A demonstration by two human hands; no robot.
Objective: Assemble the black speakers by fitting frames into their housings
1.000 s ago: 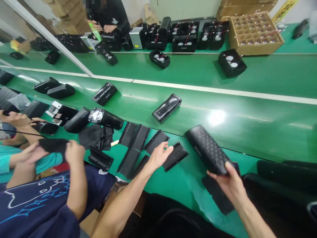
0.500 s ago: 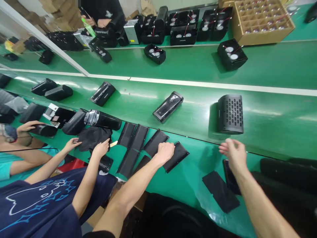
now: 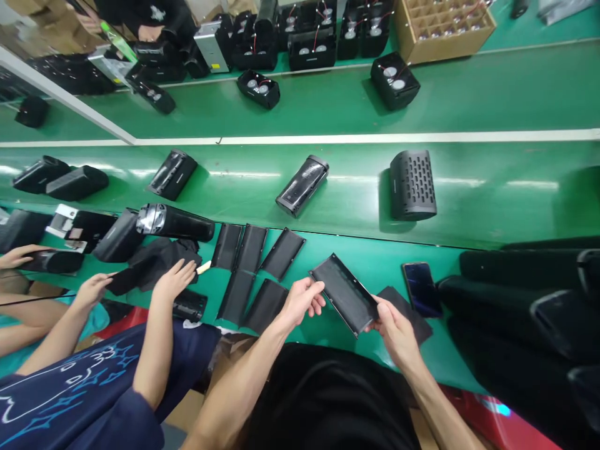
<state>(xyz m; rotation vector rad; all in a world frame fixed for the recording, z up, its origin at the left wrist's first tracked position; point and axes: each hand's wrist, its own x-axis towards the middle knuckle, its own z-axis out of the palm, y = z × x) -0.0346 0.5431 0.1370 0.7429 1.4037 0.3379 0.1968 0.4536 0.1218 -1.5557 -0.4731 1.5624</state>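
A black rectangular panel [image 3: 344, 294] with raised edges and small holes along its rim is held tilted in front of me. My right hand [image 3: 396, 328] pinches it at the lower right corner, thumb on top. Beside its upper left edge is my left hand [image 3: 304, 301], fingers loosely curled and apart; whether they touch the panel I cannot tell. More black panels [image 3: 250, 247] lie in two rows to the left. Thin black sheets [image 3: 405, 312] lie partly hidden behind my right hand, next to a phone [image 3: 422, 289].
Speaker housings, among them one with a slotted grille [image 3: 415, 185] and a glossy one [image 3: 302, 185], rest on the green belt [image 3: 225, 187]. A co-worker's hands [image 3: 173, 279] handle black material at left. Dark rolled forms [image 3: 506, 300] fill the right side. A divided carton [image 3: 445, 44] stands at the back.
The panel under my left hand has been lifted off the table and is now in my right hand, which came in from the right. The view has shifted to the right.
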